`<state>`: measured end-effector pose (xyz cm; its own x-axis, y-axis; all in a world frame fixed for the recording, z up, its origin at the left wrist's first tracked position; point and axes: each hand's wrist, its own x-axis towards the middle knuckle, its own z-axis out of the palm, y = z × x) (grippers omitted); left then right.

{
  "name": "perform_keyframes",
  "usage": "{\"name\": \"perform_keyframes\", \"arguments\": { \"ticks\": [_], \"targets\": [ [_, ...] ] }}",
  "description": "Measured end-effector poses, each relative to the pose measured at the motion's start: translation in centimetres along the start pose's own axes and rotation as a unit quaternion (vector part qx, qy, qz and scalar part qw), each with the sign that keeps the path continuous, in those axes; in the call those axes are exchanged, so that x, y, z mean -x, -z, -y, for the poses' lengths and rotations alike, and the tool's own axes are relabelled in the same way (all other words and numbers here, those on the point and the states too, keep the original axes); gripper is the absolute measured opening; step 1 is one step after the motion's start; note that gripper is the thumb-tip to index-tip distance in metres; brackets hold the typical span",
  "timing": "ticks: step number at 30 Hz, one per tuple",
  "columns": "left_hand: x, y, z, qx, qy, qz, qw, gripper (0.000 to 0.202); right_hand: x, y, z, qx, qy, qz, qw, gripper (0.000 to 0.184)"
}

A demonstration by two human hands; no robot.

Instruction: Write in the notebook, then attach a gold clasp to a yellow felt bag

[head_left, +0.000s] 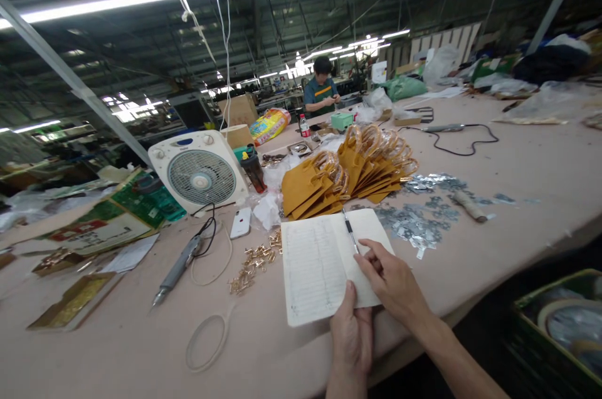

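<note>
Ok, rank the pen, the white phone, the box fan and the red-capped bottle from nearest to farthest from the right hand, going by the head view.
From the right hand:
1. Pen, at the fingertips, lying on the open notebook.
2. White phone, to the left on the table.
3. Box fan, farther back on the left.
4. Red-capped bottle, far back near the seated person.

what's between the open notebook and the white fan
In the head view, a white phone and a scatter of gold clips lie between the notebook and the fan.

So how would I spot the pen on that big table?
Start at the white fan, then go right to the open notebook under the person's hands. The pen lies on its right page, slim and black-and-silver, touching the right hand.
</note>
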<state>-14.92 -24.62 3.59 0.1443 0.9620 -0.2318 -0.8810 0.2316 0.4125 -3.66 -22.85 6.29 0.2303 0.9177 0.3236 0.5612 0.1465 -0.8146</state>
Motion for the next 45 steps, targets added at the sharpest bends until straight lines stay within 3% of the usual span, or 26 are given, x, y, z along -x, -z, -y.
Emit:
{"name": "perform_keyframes", "arguments": {
  "ticks": [3, 6, 9, 12, 24, 35, 38, 42, 45],
  "targets": [
    [-0.2, 0.1, 0.0, 0.003, -0.019, -0.024, 1.0, 0.054, 0.9, 0.3, -2.0, -0.013, 0.018, -0.091, 0.996, 0.045],
    [-0.2, 0.0, 0.1, -0.002, -0.037, -0.059, 0.998, 0.062, 1.1, 0.5, -4.0, -0.035, -0.019, -0.156, 0.987, 0.058],
    [0.0, -0.3, 0.0, -0.003, -0.038, -0.076, 0.996, 0.067, 1.0, 0.7, -4.9, -0.141, -0.091, -0.094, 0.981, 0.059],
    [0.2, -0.6, -0.1, 0.001, -0.039, -0.08, 0.996, 0.07, 1.0, 1.1, -4.9, -0.192, -0.121, -0.03, 0.973, 0.054],
    [0.0, 0.4, 0.0, 0.033, -0.032, -0.076, 0.996, 0.079, 1.9, 1.1, -5.7, -0.152, -0.13, -0.029, 0.979, 0.053],
    [0.0, 0.4, -0.1, 0.029, -0.038, -0.089, 0.995, 0.072, 2.3, 1.1, -5.1, -0.154, -0.134, -0.04, 0.978, 0.05],
    [-0.2, 0.7, 0.6, -0.022, -0.051, -0.105, 0.993, 0.068, 2.2, 1.1, -5.3, -0.167, -0.13, -0.041, 0.977, 0.048],
    [-0.6, 1.1, 2.4, -0.216, -0.111, -0.139, 0.96, 0.057, 2.0, 1.6, -5.4, -0.211, -0.115, -0.058, 0.969, 0.047],
    [-0.8, 1.2, 3.0, -0.322, -0.172, -0.063, 0.929, 0.061, 1.6, 2.2, -5.5, -0.32, -0.098, -0.068, 0.94, 0.05]
  ]
}}
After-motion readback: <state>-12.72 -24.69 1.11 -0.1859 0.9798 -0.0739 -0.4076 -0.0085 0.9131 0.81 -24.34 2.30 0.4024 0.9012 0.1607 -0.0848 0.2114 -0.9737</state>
